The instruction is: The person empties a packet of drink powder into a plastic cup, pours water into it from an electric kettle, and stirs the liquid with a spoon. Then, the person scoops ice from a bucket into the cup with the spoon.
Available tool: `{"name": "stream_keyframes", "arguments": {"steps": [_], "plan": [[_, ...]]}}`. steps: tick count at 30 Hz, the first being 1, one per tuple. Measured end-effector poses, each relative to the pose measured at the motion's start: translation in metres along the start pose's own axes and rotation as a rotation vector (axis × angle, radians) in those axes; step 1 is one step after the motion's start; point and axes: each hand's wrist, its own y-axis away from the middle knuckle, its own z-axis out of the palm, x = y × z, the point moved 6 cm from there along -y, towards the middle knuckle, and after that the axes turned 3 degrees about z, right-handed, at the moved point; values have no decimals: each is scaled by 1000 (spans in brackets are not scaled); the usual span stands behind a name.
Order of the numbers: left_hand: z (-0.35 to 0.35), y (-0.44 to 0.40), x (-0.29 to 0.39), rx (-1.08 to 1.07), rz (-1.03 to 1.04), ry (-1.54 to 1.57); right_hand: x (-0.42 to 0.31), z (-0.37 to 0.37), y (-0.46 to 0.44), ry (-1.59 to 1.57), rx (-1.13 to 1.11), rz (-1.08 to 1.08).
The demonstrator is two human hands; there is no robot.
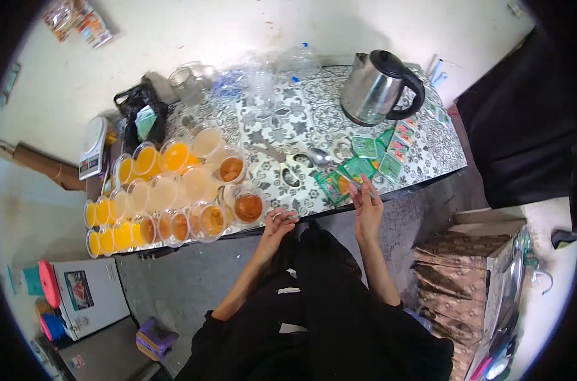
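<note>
Black clothing [314,305] fills the foreground closest to the head camera, and from its sleeves the person's two bare hands reach to the near edge of a table [437,149] covered in a grey-and-white pattern. The right hand [368,209] pinches the end of a metal spoon [319,157] between thumb and fingers; the spoon's bowl points away to the left, over the tabletop, just beside a pair of scissors [273,152]. Under and around its handle lie green sachets [359,167], with pink-patterned packets [399,145] farther to the right. The left hand [279,227] is at the table edge, fingers curled and thumb close to them; whether anything is held there cannot be told. Near it stands a clear cup with brown contents [248,207], at the right end of several rows of cups, others showing yellow-orange or pale contents. A steel kettle [374,92] with a black handle stands toward the back right, clear plastic bottles [260,82] and a glass jar [185,87] along the back, and a black bag [133,117] behind the cups.
</note>
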Motion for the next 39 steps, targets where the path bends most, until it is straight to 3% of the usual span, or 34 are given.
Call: {"name": "stream_keyframes", "arguments": {"steps": [2, 6, 8, 9, 13, 18, 21, 22, 24, 26, 28, 31, 33, 36, 39], "plan": [[9, -9, -2, -71, 6, -22, -6, -24, -13, 5, 10, -3], [33, -25, -1, -108, 34, -89, -27, -69, -41, 202, 95, -240], [44, -38, -4, -103, 56, -97, -55, -70, -42, 734, 78, -681], [50, -47, -1, -97, 97, -132, -65, -68, -39, 1021, 111, -729], [73, -90, 21, 51, 283, -285, -49, -95, -64, 1109, -107, -930], [61, -162, 48, 363, 426, -330, -28, -120, -86, 1232, -236, -839], [40, -197, 70, 578, 586, -418, -17, -129, -98, 1179, -319, -648], [25, -207, 75, 693, 643, -543, -25, -119, -102, 1172, -338, -655], [6, -220, 92, 824, 702, -673, -60, -86, -94, 1130, -269, -918], [-8, -228, 111, 988, 614, -958, -71, -41, -108, 988, -340, -910], [-24, -242, 119, 990, 662, -1018, -93, 32, -119, 909, -489, -904], [-38, -257, 126, 1095, 546, -1128, -86, 144, -144, 863, -747, -912], [-31, -258, 132, 1112, 501, -1129, -65, 205, -161, 873, -865, -797], [-37, -265, 128, 1155, 467, -1143, -36, 274, -178, 957, -918, -957], [-37, -266, 124, 1165, 411, -1254, -10, 307, -191, 1180, -1022, -751]]}}
